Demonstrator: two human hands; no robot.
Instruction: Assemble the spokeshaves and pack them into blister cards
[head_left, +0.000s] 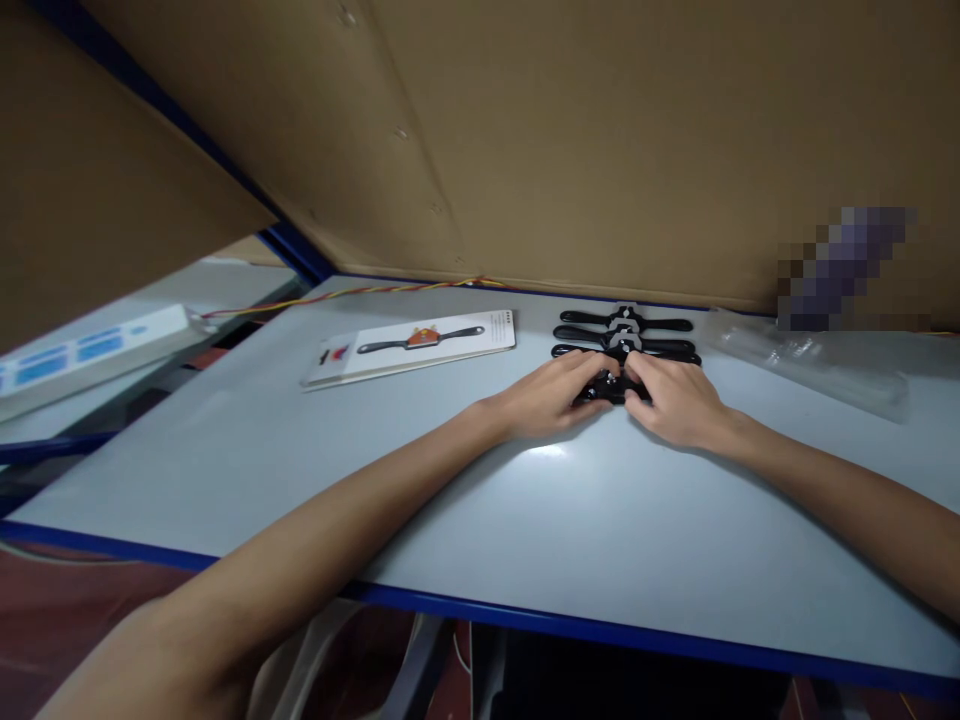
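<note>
Right now both hands meet on the nearest black tool [609,390]: left hand [551,395] and right hand [671,400] closed over its middle, handles hidden beneath the palms. It looks rigid and fairly heavy, metal probably, best held by its two side handles. Just behind lies a row of identical tools [626,338] on the desk [450,500].

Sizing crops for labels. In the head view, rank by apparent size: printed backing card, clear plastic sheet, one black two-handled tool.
1. Clear plastic sheet and printed backing card: look about alike, so no ranking between them.
2. Black two-handled tool: clearly smallest.
</note>
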